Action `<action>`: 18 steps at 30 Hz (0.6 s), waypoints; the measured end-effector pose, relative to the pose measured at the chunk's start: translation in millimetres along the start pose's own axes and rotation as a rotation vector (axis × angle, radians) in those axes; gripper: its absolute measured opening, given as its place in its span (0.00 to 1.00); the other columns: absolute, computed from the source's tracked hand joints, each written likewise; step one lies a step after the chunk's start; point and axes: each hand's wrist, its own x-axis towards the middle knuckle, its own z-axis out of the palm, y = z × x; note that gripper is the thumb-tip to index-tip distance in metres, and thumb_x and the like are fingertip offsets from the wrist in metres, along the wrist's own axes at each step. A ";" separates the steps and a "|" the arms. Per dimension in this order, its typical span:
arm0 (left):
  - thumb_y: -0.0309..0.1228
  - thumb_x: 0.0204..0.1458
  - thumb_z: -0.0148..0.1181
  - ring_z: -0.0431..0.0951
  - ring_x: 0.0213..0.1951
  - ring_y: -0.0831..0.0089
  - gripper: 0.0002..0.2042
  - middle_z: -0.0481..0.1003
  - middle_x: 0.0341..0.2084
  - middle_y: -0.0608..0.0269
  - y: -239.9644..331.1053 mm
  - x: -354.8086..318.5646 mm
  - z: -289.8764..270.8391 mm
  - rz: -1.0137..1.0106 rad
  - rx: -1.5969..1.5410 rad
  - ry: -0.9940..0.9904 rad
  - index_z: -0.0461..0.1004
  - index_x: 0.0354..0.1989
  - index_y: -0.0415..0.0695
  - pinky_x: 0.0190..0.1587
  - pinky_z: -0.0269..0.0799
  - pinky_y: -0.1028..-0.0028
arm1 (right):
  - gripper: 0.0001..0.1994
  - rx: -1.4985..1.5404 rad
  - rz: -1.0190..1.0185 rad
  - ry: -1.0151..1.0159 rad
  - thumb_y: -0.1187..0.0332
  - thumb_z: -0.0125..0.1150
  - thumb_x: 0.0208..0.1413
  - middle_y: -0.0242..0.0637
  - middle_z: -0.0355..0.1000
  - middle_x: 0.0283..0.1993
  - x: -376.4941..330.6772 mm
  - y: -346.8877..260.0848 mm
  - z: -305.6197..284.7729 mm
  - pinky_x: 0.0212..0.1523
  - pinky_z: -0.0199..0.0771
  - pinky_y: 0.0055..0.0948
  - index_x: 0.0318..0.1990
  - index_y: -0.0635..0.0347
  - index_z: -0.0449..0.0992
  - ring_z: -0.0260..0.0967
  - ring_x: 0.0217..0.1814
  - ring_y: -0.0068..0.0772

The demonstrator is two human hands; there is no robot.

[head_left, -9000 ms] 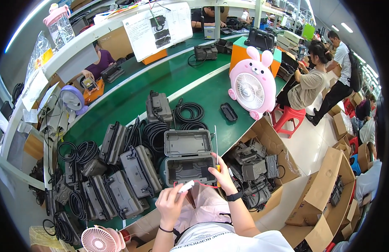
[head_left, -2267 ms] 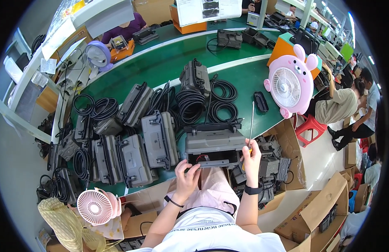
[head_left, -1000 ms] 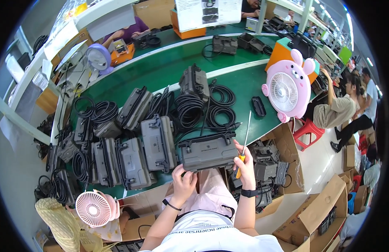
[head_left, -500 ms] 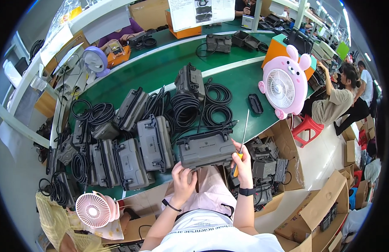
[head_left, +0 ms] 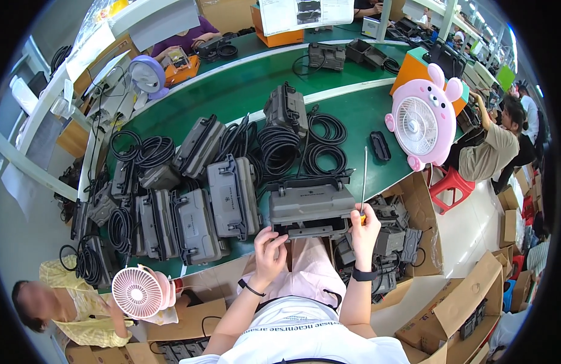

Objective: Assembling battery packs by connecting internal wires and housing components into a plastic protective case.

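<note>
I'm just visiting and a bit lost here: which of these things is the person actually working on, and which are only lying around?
In hand:
grey plastic case, at left hand
long thin screwdriver, in right hand

Lying about:
pink pig-shaped fan
coiled black cables
other grey cases
green worktable

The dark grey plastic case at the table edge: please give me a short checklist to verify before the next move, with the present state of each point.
1. Dark grey plastic case rests on the green table, partly over its near edge: ok.
2. Left hand touches the case's near edge: ok.
3. Right hand grips the long thin screwdriver, shaft pointing away from the body: ok.
4. Screwdriver tip engaged with a screw: not ok, it stands free beside the case.
5. Coiled black cables lie behind the case; whether they touch it: cannot tell.
6. Case lid latched: cannot tell.
</note>
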 end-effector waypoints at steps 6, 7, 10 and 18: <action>0.11 0.40 0.58 0.67 0.55 0.51 0.20 0.63 0.44 0.56 -5.0 -5.1 2.8 0.012 -0.028 0.011 0.74 0.42 0.46 0.51 0.74 0.64 | 0.12 -0.138 -0.006 -0.006 0.64 0.61 0.54 0.32 0.69 0.23 0.6 -17.2 -5.7 0.27 0.65 0.23 0.37 0.64 0.73 0.62 0.24 0.20; 0.11 0.40 0.58 0.67 0.55 0.51 0.20 0.63 0.44 0.56 -4.8 -6.0 2.8 0.012 -0.031 0.010 0.74 0.42 0.46 0.51 0.74 0.64 | 0.11 -0.159 -0.020 -0.004 0.64 0.60 0.55 0.32 0.68 0.23 0.4 -17.8 -6.0 0.27 0.64 0.23 0.38 0.63 0.73 0.62 0.23 0.20; 0.11 0.40 0.57 0.66 0.56 0.51 0.19 0.62 0.45 0.55 -2.5 -3.6 2.8 0.007 -0.102 0.019 0.75 0.41 0.46 0.53 0.74 0.63 | 0.09 -0.008 0.009 -0.029 0.65 0.56 0.59 0.28 0.64 0.26 -0.2 -0.3 2.1 0.24 0.63 0.22 0.42 0.61 0.69 0.59 0.22 0.18; 0.13 0.42 0.60 0.66 0.55 0.50 0.20 0.62 0.47 0.51 0.4 -3.1 4.2 -0.065 -0.040 0.094 0.72 0.45 0.46 0.54 0.71 0.62 | 0.09 0.295 0.207 -0.173 0.67 0.55 0.61 0.26 0.62 0.31 -5.2 10.4 8.4 0.20 0.64 0.17 0.46 0.56 0.66 0.58 0.22 0.13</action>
